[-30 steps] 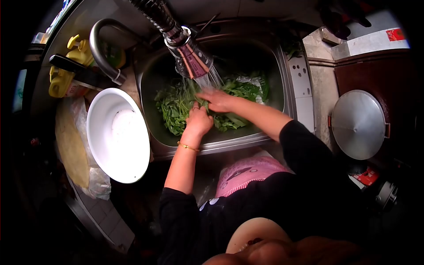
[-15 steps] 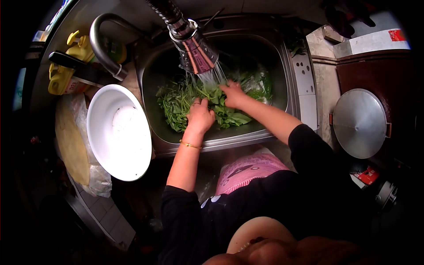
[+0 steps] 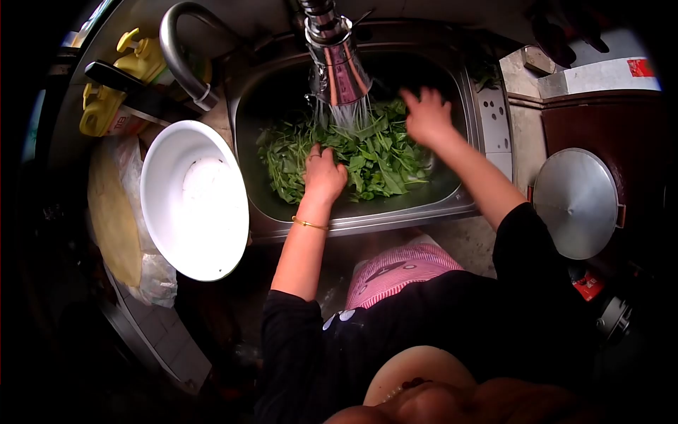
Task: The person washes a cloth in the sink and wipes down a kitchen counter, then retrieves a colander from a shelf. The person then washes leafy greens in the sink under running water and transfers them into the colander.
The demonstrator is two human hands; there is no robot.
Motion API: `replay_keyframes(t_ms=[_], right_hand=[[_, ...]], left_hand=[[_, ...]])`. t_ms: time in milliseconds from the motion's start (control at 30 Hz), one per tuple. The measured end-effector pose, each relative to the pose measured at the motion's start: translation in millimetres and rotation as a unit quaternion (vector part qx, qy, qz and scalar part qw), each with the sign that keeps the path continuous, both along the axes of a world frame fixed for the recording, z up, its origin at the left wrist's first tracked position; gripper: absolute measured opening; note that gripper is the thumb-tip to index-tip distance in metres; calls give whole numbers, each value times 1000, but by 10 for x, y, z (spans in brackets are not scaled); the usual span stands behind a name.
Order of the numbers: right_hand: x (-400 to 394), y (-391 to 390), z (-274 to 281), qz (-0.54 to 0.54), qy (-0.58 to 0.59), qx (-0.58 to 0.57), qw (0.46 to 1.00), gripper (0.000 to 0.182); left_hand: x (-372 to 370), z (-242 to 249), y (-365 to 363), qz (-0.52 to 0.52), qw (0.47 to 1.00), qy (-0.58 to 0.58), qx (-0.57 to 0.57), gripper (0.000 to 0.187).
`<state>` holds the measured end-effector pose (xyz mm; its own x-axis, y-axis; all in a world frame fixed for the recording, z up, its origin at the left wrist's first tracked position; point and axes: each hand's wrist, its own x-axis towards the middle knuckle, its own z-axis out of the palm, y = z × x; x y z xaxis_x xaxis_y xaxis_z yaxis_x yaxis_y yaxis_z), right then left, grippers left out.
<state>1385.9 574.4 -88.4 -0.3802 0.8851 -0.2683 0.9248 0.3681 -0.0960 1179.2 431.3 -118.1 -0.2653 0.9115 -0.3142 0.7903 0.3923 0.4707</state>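
A heap of leafy greens (image 3: 378, 159) lies in the metal sink (image 3: 346, 225), with water spraying onto it from the faucet's shower head (image 3: 340, 74). My left hand (image 3: 325, 175) rests on the near left part of the heap; its fingers are a little apart and the tips touch the leaves. At the right end of the greens, my right hand (image 3: 429, 119) is raised with fingers spread, holding nothing. Whether it touches any leaf is hard to make out. A gold bangle (image 3: 309, 224) circles my left wrist.
A white basin (image 3: 159, 191) stands left of the sink. Behind it are yellow pump bottles (image 3: 106, 116), a black-handled knife (image 3: 113, 76) and a curved metal spout (image 3: 169, 42). A round metal lid (image 3: 575, 201) lies at the right. Plastic wrapping (image 3: 155, 283) sits beside the basin.
My right hand has moved right and lifted away from under the spray, its fingers spreading. The greens now reach further right. My left hand stays on the heap. The view has shifted slightly.
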Motion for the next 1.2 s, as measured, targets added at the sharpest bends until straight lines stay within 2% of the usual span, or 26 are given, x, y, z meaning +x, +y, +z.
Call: replay_keyframes(t_ms=[33,100,167,200,300,333,433,467,533,600,633,667,733,767,800,867,933,967,1000,1033,1100,1167,1200], right_hand=[[-85,-129,42,47,-64,23,997,64],[-222,-496,-194,133,-5,-157,979,69],[-246,-759,-256,256,-33,-257,931,72],[-201,-648,-220,309,-59,-211,925,72],[-139,-106,-537,165,-47,-208,963,77],[-125,-65,-546,131,-49,-140,980,80],[-384,-416,-459,40,-82,-189,978,84],[-390,-527,-494,112,-77,-239,962,87],[-274,-674,-341,264,-65,-259,927,84],[-184,-460,-153,303,-118,-197,925,80],[-142,-318,-149,229,-99,-199,948,77],[-65,-200,-390,170,-88,-158,969,76],[-84,-277,-528,64,-61,-109,990,75],[-116,-341,-567,91,-73,-160,980,74],[-74,-372,-777,175,-96,-181,963,73],[-23,-429,-473,261,-36,-307,915,74],[80,-295,-678,354,103,-316,874,74],[-218,-337,-78,268,26,-324,907,69],[-469,-456,322,233,-21,-243,941,62],[-583,-551,380,279,7,-158,947,55],[-784,-674,140,425,-20,-129,896,54],[-815,-991,-45,481,25,-116,869,54],[-829,-998,-224,458,-3,-151,876,56]], left_hand=[[8,10,14,-2,1000,2,-6,45],[17,11,26,-5,1000,3,-8,45],[15,-5,29,-10,1000,1,-4,45],[4,-29,26,-12,1000,-1,1,45],[-15,-85,9,-12,1000,-11,19,44],[-10,-90,7,-10,1000,-13,23,44],[16,68,51,3,1000,7,-1,44],[25,57,45,-7,1000,13,-1,44],[34,40,50,-36,999,3,-18,46],[40,65,37,-79,995,-28,-52,48],[58,107,19,-100,993,-13,-58,49],[72,91,26,-121,990,-3,-70,49],[109,89,29,-162,984,-4,-79,44],[130,43,15,-180,982,0,-59,42],[146,102,62,-204,974,-6,-94,40],[127,114,91,-208,969,-69,-113,43],[96,-18,77,-173,975,-126,-53,35],[76,-101,81,-132,981,-143,17,28],[62,-271,104,-71,972,-185,130,24],[34,-286,143,-2,957,-222,189,22],[-40,-277,183,124,936,-199,262,20],[-124,-125,196,183,939,-139,257,19],[-149,-111,193,193,940,-124,251,19]])
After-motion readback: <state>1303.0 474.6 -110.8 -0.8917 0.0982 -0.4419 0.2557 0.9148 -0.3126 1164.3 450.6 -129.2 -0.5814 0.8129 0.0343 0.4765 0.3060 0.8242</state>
